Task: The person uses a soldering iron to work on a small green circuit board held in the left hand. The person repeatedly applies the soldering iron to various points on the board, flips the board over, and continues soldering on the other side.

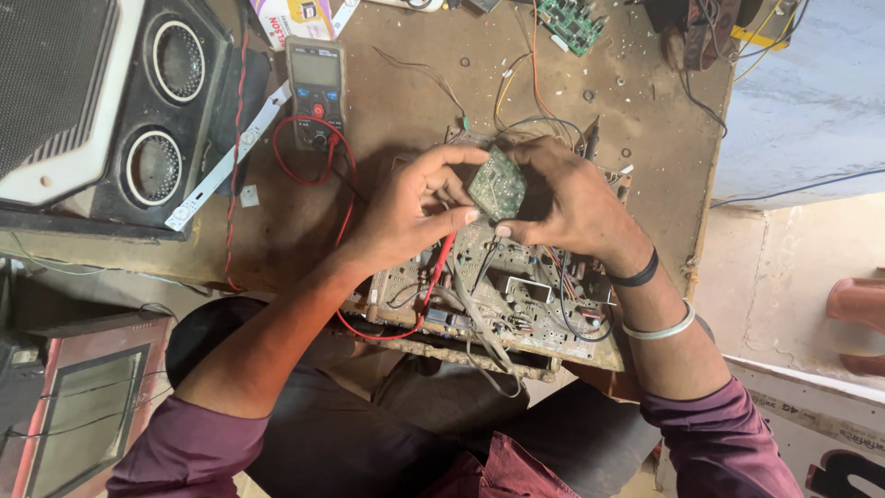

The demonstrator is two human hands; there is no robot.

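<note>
My right hand (pixel 572 198) holds a small green circuit board (pixel 496 182) tilted up above a large dusty circuit board (pixel 516 304) that lies at the near edge of the workbench. My left hand (pixel 406 207) grips a red test probe (pixel 441 263) with thumb and fingers, its fingertips touching the small board's left edge. The probe's red lead loops down across the big board and back to a grey multimeter (pixel 315 88) at the far left of the bench. Both hands meet over the small board.
A black twin-cone speaker box (pixel 157 111) and a white LED strip (pixel 226 161) lie at the left. Another green board (pixel 572 23) sits at the far edge among loose wires. The wooden workbench (pixel 415 101) ends at the right, beside a pale wall.
</note>
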